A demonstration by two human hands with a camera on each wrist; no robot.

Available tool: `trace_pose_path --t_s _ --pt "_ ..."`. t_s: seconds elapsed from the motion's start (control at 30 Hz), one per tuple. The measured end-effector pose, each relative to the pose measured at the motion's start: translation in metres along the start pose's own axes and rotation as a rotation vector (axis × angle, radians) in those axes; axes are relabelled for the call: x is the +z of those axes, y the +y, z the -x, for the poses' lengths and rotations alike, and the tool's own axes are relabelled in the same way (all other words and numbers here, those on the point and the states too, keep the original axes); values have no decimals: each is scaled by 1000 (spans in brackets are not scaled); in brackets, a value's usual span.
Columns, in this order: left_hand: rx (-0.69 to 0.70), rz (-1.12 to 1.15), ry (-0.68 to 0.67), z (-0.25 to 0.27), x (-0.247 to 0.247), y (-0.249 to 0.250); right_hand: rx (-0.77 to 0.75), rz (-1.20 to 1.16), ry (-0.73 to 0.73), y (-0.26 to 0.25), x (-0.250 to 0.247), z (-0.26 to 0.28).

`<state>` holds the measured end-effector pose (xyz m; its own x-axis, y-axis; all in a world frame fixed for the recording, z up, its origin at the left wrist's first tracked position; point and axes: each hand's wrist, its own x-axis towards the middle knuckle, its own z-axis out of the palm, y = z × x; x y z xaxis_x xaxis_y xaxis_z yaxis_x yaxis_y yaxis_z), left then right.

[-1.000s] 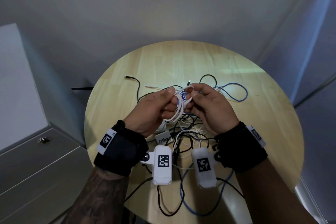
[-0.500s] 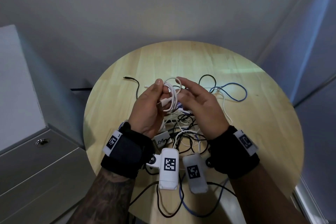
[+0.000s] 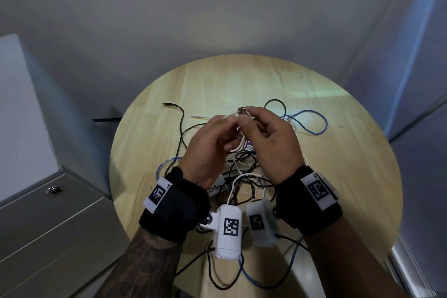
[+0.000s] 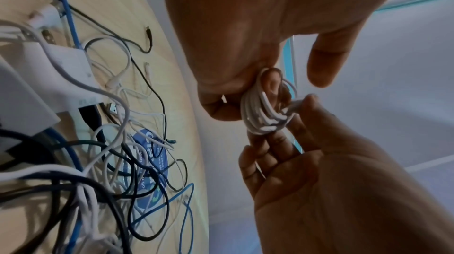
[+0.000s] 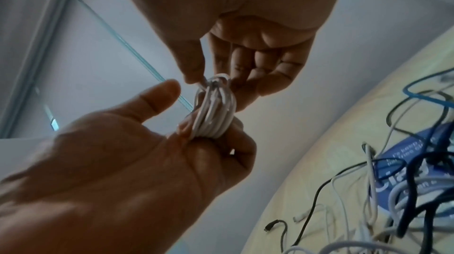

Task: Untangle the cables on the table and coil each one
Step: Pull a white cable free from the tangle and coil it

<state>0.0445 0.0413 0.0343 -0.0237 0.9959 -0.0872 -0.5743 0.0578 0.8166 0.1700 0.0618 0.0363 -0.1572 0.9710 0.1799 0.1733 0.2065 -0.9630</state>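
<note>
A coiled white cable (image 3: 238, 145) is held in the air above the round wooden counter (image 3: 338, 176). The left hand (image 3: 208, 150) grips the coil in curled fingers. The right hand (image 3: 271, 143) pinches its USB plug (image 3: 241, 111). Tangled black, white and blue cables (image 4: 117, 161) lie on the counter below.

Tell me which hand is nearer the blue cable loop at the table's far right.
Right. The right hand hangs just beside the blue cable loop, pinching a white cable coil; the left hand holds that coil farther away.
</note>
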Motion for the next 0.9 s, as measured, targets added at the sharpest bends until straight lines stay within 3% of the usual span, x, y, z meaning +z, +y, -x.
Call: trace_pose_path --t_s 0.17,0.27,0.4,0.7,0.9 --pt "55 -151 46 1 -3 -2 -21 -95 -68 -5 -4 1" --pt "49 -172 -36 4 -2 1 2 -200 -99 -5 -8 -3" --pt "20 -201 -153 6 -4 5 204 -558 -190 -9 -10 -3" --pt "-31 -346 -283 9 -12 10 292 -656 -309 -3 -19 -6" --pt "-44 -394 -257 7 -12 3 308 -684 -192 -5 -11 -7"
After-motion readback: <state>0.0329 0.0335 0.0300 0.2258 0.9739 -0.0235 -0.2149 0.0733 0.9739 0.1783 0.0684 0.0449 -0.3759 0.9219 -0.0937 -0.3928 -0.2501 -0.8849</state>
